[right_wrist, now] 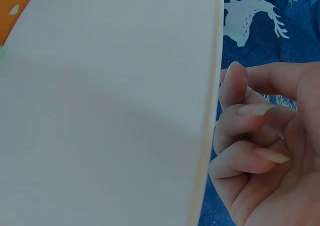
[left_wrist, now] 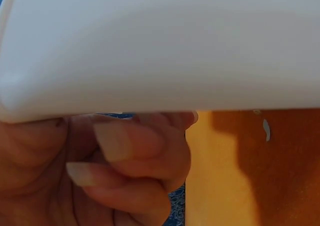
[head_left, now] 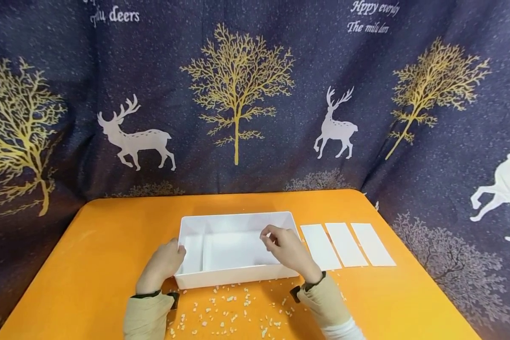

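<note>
A white rectangular box (head_left: 238, 275) with a low inner divider toward its left end stands on the orange table. My left hand (head_left: 163, 262) grips its left end wall, thumb at the rim; in the left wrist view the fingers (left_wrist: 131, 142) curl beside the white wall. Above the box's right part is my right hand (head_left: 286, 248), fingers curled and thumb near the index finger. In the right wrist view those fingers (right_wrist: 235, 121) bend inward beside the box wall (right_wrist: 110, 106), and nothing shows between them. Small pale scraps (head_left: 231, 298) lie scattered in front of the box.
Three white rectangular sheets (head_left: 346, 244) lie side by side to the right of the box. A dark blue cloth (head_left: 276, 141) printed with deer and trees hangs behind the orange table (head_left: 110, 236).
</note>
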A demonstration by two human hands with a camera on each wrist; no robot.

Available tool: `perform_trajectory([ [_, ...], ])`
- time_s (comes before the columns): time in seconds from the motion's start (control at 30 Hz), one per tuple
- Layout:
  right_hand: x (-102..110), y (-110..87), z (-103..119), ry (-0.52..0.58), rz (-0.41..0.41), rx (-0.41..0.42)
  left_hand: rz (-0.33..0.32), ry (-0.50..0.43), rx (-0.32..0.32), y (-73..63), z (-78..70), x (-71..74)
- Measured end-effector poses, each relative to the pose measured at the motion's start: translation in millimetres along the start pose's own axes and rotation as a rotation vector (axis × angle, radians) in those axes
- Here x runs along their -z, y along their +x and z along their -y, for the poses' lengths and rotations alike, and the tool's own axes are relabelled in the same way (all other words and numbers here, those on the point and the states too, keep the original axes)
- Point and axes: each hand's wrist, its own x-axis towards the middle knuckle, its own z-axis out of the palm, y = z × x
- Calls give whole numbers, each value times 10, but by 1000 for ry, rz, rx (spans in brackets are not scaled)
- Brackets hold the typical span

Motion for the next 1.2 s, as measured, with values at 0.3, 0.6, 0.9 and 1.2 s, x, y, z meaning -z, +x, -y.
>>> perform_trajectory([
  [0.3, -118, 72, 190, 11, 55, 52, 0, -12, 5, -5, 6, -10],
  [0.6, -209, 111, 282, 16, 68, 82, -10, 1, -11, -6, 6, 0],
  [0.9, -268, 133, 332, 8, 66, 97, -13, 3, -4, -10, 18, 2],
  [1.2, -333, 149, 465, 27, 101, 79, -12, -54, 5, -42, 19, -26],
])
